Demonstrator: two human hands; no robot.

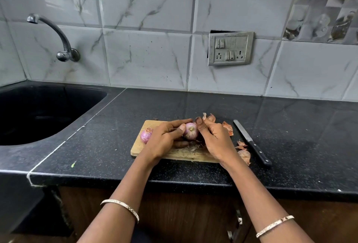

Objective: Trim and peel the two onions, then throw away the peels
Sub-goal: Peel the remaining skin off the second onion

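Observation:
A pale purple onion (191,130) sits between both hands over the wooden cutting board (138,149). My left hand (164,141) grips it from the left, thumb on its front. My right hand (215,140) presses against its right side with the fingers curled. A second purple onion (146,135) lies on the board's left end, partly hidden behind my left hand. Dry orange-brown peels (228,128) lie on the counter to the right of the board, with more peels (244,155) near my right wrist and scraps on the board.
A black-handled knife (251,142) lies on the black granite counter (300,136) right of the board. A dark sink (38,112) with a wall tap (62,48) is at the left. A switch panel (230,48) is on the tiled wall.

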